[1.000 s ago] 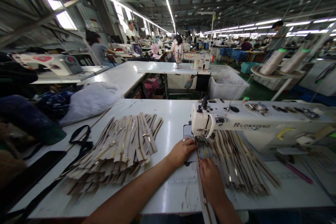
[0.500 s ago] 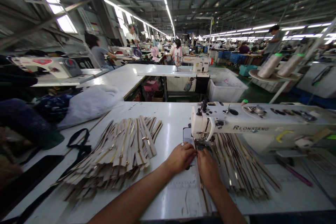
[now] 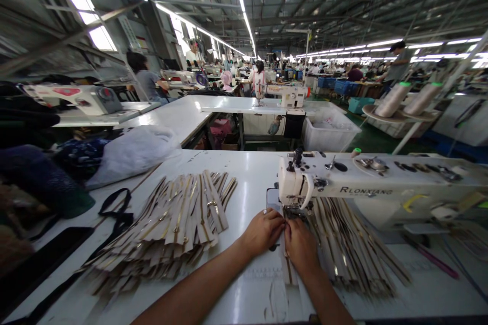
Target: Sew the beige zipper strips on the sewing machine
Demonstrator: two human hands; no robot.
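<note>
Left hand (image 3: 266, 233) and right hand (image 3: 303, 246) meet just on the near side of the needle area of the sewing machine (image 3: 400, 177), both on one pale zipper strip (image 3: 288, 269). The strip's free end runs toward the near edge, lying on the white table (image 3: 251, 183) beside the right wrist. Right-hand fingers appear clamped on the strip; left-hand fingers are bunched together against it, but whether they pinch or merely press cannot be told, the thumb being hidden. Judgement: contact from both sides, close to the machine head, probably serves to keep the narrow strip straight and aligned. To the left, a fanned heap of zipper strips (image 3: 183, 218) lies within easy reach, apart from the left forearm; to the right, a second bundle (image 3: 348, 244) extends from beneath the machine arm, near the right hand, and likely limits sideways room there. The machine head hides the far end of the held strip. Farther left: white plastic bag (image 3: 133, 155), black strap (image 3: 114, 208). Right: purple-handled tool (image 3: 438, 261), with thread cones (image 3: 392, 100) beyond the machine. Far side: white bin (image 3: 331, 134).
</note>
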